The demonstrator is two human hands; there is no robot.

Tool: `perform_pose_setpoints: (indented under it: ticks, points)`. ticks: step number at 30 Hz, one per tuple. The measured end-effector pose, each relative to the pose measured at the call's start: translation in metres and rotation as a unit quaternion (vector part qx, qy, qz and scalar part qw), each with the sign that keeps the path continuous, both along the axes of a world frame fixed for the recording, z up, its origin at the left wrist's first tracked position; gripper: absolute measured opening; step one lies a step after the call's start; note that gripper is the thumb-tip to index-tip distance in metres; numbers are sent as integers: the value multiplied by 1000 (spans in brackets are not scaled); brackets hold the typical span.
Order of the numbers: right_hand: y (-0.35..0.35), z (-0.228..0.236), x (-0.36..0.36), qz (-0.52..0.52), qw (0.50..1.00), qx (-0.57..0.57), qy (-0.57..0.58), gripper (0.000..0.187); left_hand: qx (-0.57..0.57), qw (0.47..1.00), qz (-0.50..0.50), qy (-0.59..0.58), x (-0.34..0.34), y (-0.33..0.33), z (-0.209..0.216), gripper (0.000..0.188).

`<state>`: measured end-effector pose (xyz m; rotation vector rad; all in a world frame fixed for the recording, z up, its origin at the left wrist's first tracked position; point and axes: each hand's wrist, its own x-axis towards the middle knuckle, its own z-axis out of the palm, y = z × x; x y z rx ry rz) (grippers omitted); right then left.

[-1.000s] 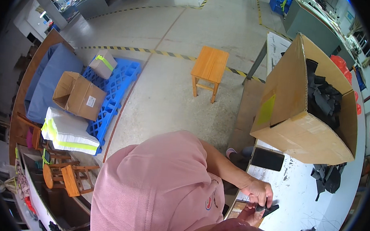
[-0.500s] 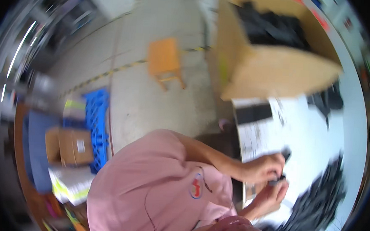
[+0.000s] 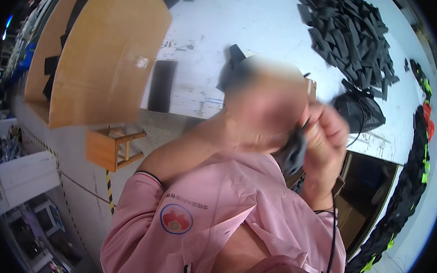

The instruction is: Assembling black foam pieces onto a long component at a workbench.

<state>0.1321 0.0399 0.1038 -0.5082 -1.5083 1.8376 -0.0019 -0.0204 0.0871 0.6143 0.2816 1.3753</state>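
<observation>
My left hand (image 3: pixel 268 102) is raised over the table edge and heavily blurred, so its fingers cannot be made out. A dark grey strip (image 3: pixel 237 55) shows just beyond it; whether the hand touches that strip is unclear. Close on its right, my right hand (image 3: pixel 326 135) is raised with fingers bent and pressed together. From them hangs a small dark grey, soft-looking piece (image 3: pixel 295 153), blurred. On the white table (image 3: pixel 199 35), a large heap of dark grey strips (image 3: pixel 349 37) lies at the far right.
A big open cardboard box (image 3: pixel 108 54) holding dark pieces stands at the left. Beside it lies a flat black rectangle (image 3: pixel 162 85). A black bundle with a cord (image 3: pixel 360 115) sits at the right table edge. A wooden stool (image 3: pixel 110 147) stands on the floor at the left.
The view has swung round to the right toward the table. Both hands have come up from low over the table to nearer the camera.
</observation>
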Motion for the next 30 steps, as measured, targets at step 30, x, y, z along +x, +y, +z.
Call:
perform_pose_setpoints:
  ticks: [30]
  points:
    - [90, -81, -13, 61, 985, -133, -96, 22, -181, 971, 115, -105, -13, 75, -77, 23]
